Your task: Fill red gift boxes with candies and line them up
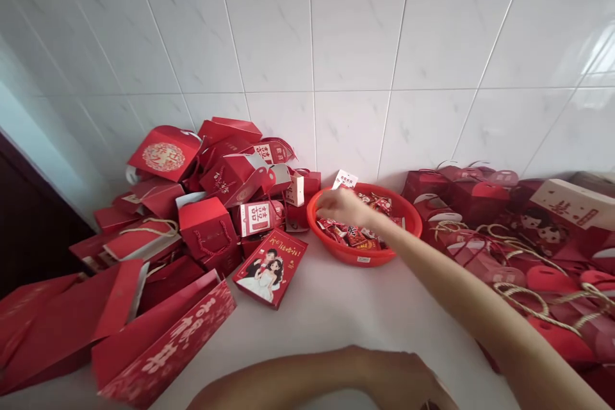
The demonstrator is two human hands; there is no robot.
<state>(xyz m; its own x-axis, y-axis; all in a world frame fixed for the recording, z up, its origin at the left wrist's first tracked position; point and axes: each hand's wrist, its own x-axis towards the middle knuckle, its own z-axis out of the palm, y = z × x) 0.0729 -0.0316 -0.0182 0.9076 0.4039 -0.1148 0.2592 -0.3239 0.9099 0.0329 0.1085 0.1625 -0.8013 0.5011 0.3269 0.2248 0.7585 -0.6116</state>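
The small wrapped packets [356, 237] in the red basin [346, 256] look light and slippery, probably best pinched by a wrapper edge; the right hand [343, 206] bunches its fingers above them, grip unclear, while I cannot tell the state of the left hand's [408, 381] fingers.

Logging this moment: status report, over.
Right hand over red basin, grip unclear. Left hand low in frame, grip hidden. Wrapped packets in basin. Couple-printed box left of basin, not blocking.
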